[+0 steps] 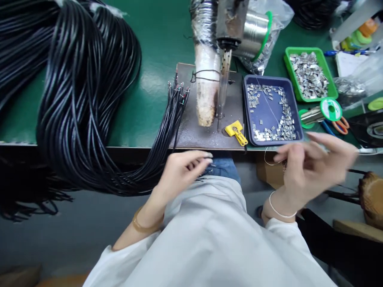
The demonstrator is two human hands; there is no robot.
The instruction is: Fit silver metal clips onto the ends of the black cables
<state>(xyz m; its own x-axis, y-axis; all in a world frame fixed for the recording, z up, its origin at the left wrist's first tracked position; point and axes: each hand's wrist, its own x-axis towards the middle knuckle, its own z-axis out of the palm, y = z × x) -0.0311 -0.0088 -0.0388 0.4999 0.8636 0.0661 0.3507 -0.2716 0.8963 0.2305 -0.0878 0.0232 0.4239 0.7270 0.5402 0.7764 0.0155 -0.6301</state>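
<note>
My left hand (182,171) is in front of the table edge, over my lap. Its thumb and forefinger are pinched together; what is between them, if anything, is too small to make out. Some dark wire ends lie just below those fingertips. At the right, my right hand (314,167) is raised by the near corner of the blue tray (251,119), slightly blurred. Its fingertips are pinched on a thin solder wire (267,160), which loops below the tray's edge. A bundle of black cables (161,135) rests on the brown board (191,137), stripped ends pointing away.
A soldering iron (224,79) hangs upright beside a wrapped tube (206,87). On the board lies a yellow tool (237,132). Small metal pieces fill a green tray (332,87). Solder spools (254,34) stand behind the blue tray; thick black cable coils (77,79) cover the left side.
</note>
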